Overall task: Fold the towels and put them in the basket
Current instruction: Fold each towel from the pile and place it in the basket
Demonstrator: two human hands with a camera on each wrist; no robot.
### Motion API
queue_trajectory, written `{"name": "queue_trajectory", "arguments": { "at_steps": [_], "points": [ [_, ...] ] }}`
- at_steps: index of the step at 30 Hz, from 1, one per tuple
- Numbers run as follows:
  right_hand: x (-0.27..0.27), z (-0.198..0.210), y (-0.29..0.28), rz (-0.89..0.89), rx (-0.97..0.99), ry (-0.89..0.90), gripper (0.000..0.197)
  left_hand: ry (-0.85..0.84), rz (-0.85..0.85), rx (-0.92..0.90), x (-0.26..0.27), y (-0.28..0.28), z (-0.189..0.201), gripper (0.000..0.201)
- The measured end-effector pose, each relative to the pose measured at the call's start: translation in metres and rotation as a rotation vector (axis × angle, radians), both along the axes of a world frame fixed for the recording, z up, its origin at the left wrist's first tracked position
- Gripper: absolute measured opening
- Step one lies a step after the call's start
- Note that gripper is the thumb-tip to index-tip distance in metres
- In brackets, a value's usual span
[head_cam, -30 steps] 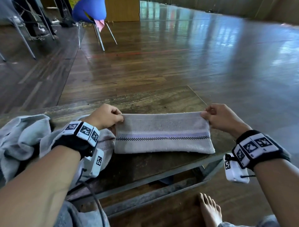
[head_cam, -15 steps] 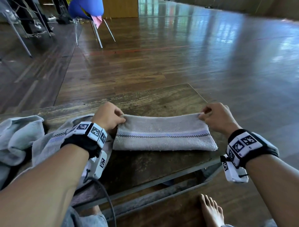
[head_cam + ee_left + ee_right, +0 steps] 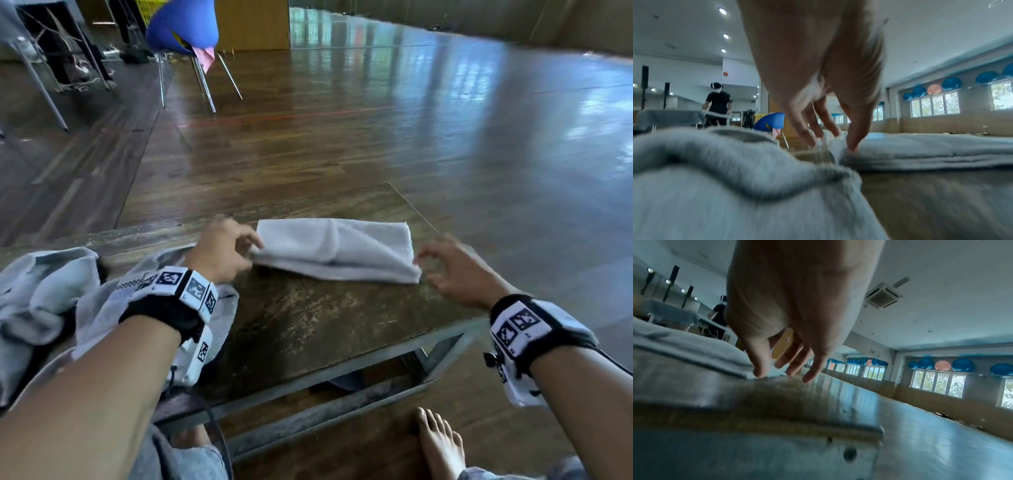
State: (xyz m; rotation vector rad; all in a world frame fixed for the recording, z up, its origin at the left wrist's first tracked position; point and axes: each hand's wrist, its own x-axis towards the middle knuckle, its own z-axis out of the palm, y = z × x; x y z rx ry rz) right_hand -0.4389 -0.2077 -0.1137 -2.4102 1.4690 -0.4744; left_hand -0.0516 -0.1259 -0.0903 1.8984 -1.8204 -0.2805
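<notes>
Towel (image 3: 337, 251) (folded) on table (image 3: 308, 329)

The left hand (image 3: 224, 250) is motion-blurred in the head view, so whether its fingers (image 3: 854, 142) pinch the folded towel (image 3: 337, 251) or only touch its end cannot be told. The right hand (image 3: 455, 270) is smeared too. The pile of unfolded towels (image 3: 41, 291) runs off the left edge. In the left wrist view the near cloth and the bench (image 3: 308, 318) surface are blurred. The basket is in none of the views. A distant person (image 3: 717, 104) is too small to read.
</notes>
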Motion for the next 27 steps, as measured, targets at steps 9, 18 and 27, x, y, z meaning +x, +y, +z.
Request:
{"name": "queue_trajectory", "arguments": {
  "at_steps": [9, 18, 27],
  "points": [
    [0.010, -0.022, -0.005, -0.280, 0.058, -0.084, 0.035, 0.002, 0.330, 0.283, -0.003, -0.014, -0.021, 0.047],
    [0.020, -0.001, -0.005, -0.360, 0.116, -0.139, 0.034, 0.052, 0.495, 0.282, -0.005, -0.017, -0.011, 0.044],
    [0.025, 0.003, 0.011, -0.395, 0.088, 0.112, 0.023, -0.056, 0.447, 0.330, -0.016, -0.008, -0.011, 0.029]
  ]
}}
